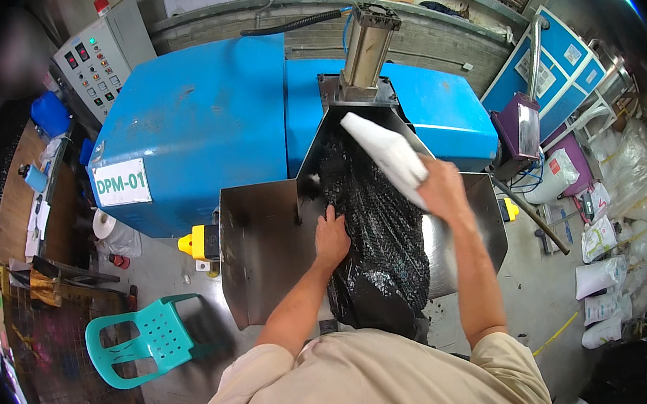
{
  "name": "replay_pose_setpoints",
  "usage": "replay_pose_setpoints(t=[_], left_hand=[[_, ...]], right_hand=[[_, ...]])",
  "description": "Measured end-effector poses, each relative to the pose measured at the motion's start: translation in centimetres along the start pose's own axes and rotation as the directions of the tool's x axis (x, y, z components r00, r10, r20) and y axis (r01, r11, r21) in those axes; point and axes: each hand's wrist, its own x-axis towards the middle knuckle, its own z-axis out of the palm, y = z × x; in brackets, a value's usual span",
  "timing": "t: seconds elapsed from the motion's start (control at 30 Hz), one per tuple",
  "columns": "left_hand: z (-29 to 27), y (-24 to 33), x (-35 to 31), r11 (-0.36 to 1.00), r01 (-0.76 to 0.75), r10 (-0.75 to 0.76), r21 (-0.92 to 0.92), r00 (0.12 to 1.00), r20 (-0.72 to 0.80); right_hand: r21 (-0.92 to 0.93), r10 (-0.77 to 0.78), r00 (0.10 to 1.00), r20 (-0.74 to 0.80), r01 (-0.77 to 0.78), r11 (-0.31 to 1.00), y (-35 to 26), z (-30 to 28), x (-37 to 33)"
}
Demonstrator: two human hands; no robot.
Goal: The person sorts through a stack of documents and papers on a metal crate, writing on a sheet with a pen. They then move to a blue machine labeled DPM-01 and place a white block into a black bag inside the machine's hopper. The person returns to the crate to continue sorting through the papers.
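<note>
Black, crinkled, shiny plastic film (pixel 376 220) runs down the middle of a wide metal feed tray (pixel 262 247) and over its near edge toward my body. My left hand (pixel 332 240) lies against the film's left side, with fingers stretched out and nothing gripped. On the other side, my right hand (pixel 444 189) is closed on the near end of a long, flat white piece (pixel 384 145), whose exact kind I cannot make out. This piece slants above the film, its far tip reaching up toward the narrow throat of the tray.
A blue machine (pixel 199 128) with a metal cylinder (pixel 367 50) stands behind the tray. Yellow-cased switches (pixel 201 243) flank it. A control cabinet (pixel 96 68) is at far left, a green plastic chair (pixel 146 340) at near left. Sacks (pixel 599 277) line the right side.
</note>
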Motion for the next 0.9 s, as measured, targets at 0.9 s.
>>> replay_pose_setpoints(t=[0.9], left_hand=[[3.4,0.7,10.9,0.999,0.015,-0.02,0.036,0.991,0.129]], right_hand=[[-0.517,-0.198,0.954,-0.224,0.056,0.854,7.3,16.1,12.6]])
